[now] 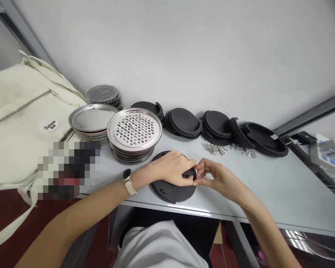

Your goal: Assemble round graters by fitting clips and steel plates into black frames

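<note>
Two at once, just below frame centre: left hand (175, 167) clasps a black tab (188, 174) over a black disc (174, 191), right hand (216, 176) pinches a metal ring (195, 173)!

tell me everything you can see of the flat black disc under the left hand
The black disc is round, thin and matte, perhaps plastic or silicone, with a small slot by its near-left edge. It lies on the grey table, close to the front edge. The left hand covers much of its top; whether the black strip in that hand's grip belongs to it is hidden.
</note>
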The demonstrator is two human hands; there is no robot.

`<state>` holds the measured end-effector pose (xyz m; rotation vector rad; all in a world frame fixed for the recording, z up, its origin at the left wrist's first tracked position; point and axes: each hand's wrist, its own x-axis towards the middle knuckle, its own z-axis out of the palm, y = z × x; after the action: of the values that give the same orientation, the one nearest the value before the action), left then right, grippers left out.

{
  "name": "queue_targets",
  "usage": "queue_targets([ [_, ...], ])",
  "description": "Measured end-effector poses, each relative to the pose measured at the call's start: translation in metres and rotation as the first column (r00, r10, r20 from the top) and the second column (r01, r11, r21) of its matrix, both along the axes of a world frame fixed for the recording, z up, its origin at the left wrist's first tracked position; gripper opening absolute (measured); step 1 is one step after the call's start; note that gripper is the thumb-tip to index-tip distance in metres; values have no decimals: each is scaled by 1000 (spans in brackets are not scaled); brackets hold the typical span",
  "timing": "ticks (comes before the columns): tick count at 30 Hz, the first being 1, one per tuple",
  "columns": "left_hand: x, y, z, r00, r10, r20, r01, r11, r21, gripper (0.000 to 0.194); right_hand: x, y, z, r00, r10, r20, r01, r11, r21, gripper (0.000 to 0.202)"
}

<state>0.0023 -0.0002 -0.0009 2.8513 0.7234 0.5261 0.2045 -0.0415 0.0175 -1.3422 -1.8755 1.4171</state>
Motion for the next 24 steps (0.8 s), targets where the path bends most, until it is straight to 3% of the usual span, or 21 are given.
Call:
queue_targets([
  [11,0,0,1,1000,-1,-20,1,1000,-4,32,-2,2,4,994,6,106,-7,1000,8,22],
  [24,-1,-1,1,1000,-17,22,17,1000,19,31,0,7,2,999,39,30,-38,999,-24,28],
])
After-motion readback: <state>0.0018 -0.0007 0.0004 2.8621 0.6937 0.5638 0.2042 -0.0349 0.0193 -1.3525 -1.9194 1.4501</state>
